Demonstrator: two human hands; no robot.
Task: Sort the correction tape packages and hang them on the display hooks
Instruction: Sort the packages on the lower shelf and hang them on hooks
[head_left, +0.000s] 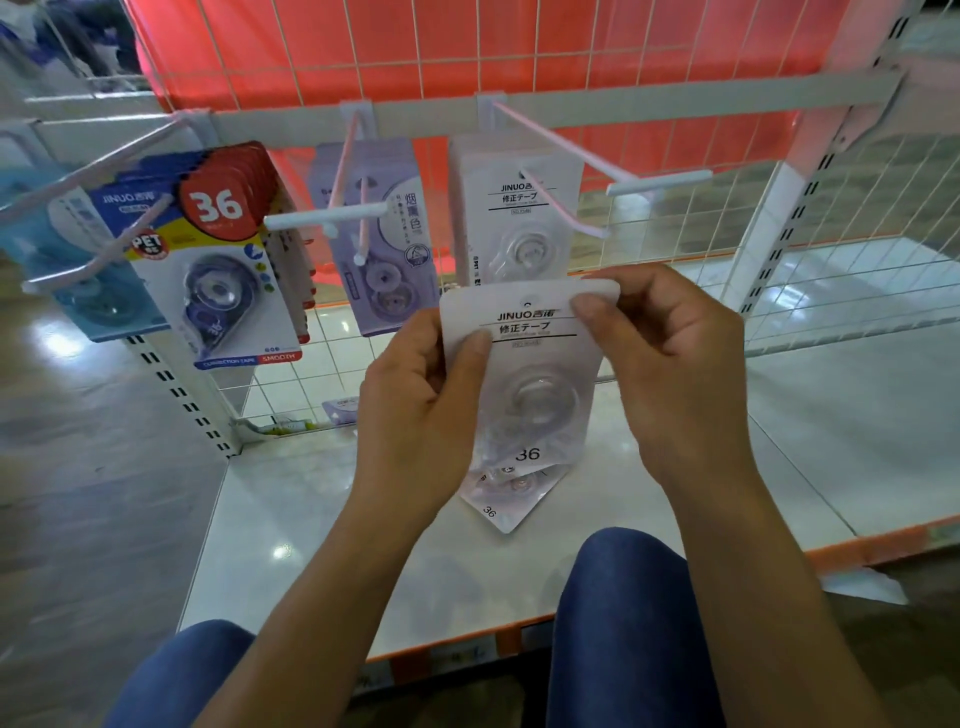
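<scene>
Four hanging bunches up there, pale blue bunch (78, 306), blue-and-red bunch (218, 208), lavender bunch (402, 208), white bunch (485, 218), three hooks on show, left hook (104, 162), middle hook (332, 221), right hook (657, 182), and two loose white packages, front package (535, 332) and back package (504, 506).

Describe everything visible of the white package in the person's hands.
The white package is a flat card with a rounded top, a hang hole and black print: JINUO, and 36 below. A clear blister on its front holds a round tape dispenser. It is held upright, facing the camera; the left hand pinches its left edge, the right hand its top right corner.
</scene>
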